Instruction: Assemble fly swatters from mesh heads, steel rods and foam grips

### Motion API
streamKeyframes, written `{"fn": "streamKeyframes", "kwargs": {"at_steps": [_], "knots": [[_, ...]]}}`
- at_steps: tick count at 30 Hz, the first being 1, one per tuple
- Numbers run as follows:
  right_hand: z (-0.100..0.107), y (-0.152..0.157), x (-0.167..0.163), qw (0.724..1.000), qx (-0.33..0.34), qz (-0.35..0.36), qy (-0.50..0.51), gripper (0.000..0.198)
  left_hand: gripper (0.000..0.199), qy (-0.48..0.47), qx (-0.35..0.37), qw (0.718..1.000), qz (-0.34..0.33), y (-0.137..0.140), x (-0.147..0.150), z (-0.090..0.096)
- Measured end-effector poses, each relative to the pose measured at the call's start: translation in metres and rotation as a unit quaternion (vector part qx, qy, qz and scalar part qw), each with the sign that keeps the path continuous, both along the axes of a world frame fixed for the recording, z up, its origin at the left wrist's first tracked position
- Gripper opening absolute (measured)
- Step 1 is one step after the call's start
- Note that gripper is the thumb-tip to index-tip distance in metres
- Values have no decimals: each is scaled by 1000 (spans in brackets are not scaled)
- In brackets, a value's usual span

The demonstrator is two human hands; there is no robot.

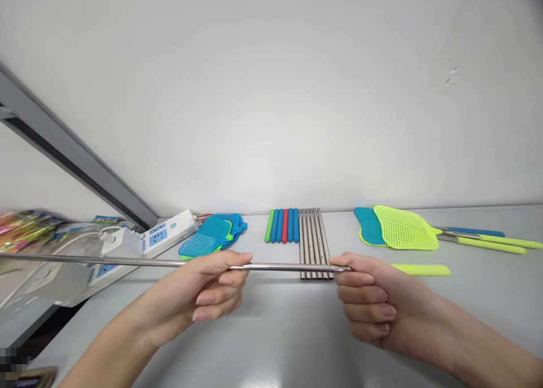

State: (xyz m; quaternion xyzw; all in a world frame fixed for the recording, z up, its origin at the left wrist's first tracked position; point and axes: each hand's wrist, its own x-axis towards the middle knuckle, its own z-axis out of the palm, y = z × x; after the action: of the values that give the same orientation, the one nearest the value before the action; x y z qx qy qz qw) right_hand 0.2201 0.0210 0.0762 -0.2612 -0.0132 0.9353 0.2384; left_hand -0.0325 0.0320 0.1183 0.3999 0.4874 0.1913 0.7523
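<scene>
A long metal telescopic rod stretches level across the view, drawn out far to the left. My left hand is closed round its middle, thumb along the top. At its right end, my right hand pinches the tip with the fingers curled. Just beyond the right hand a yellow-green handle lies on the table, partly hidden by that hand. Behind the rod, a row of several short metal rods lies side by side, next to several coloured handles in green, blue and red.
Perforated fly swatter heads are piled left of the handles. At right lie fly swatters with a yellow-green head and a blue one. White power strips and plastic-wrapped packets are at left, near a grey metal post.
</scene>
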Motion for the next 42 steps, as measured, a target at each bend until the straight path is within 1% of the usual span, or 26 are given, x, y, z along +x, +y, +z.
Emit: {"fn": "streamKeyframes", "kwargs": {"at_steps": [4,6,11,14,18,26,31,35,40,42], "knots": [[-3,6,-1,1000,-23,12,16,38,39,18,0,1000,-3,1,0,-2],[-4,8,0,1000,-21,14,18,37,39,15,3,1000,-5,0,1,-3],[-9,10,4,1000,16,21,11,39,40,23,11,1000,-9,-3,8,-3],[-13,10,3,999,47,-1,-1,41,41,33,7,999,-15,-4,13,-3],[-11,10,1,996,81,-12,-23,43,42,25,11,1000,-1,-6,17,-4],[-11,7,0,995,98,-2,-13,42,40,-2,43,999,8,-8,21,-7],[-8,6,-2,993,116,-5,-10,39,40,-19,67,998,6,-11,26,-10],[-8,4,-3,991,136,0,-3,37,37,-26,100,995,7,-17,37,-18],[-10,1,-2,988,156,8,-15,38,40,-1,131,991,-27,-22,55,-25],[-8,-1,-3,986,167,3,-22,39,40,-10,152,988,-37,-19,65,-25]]}}
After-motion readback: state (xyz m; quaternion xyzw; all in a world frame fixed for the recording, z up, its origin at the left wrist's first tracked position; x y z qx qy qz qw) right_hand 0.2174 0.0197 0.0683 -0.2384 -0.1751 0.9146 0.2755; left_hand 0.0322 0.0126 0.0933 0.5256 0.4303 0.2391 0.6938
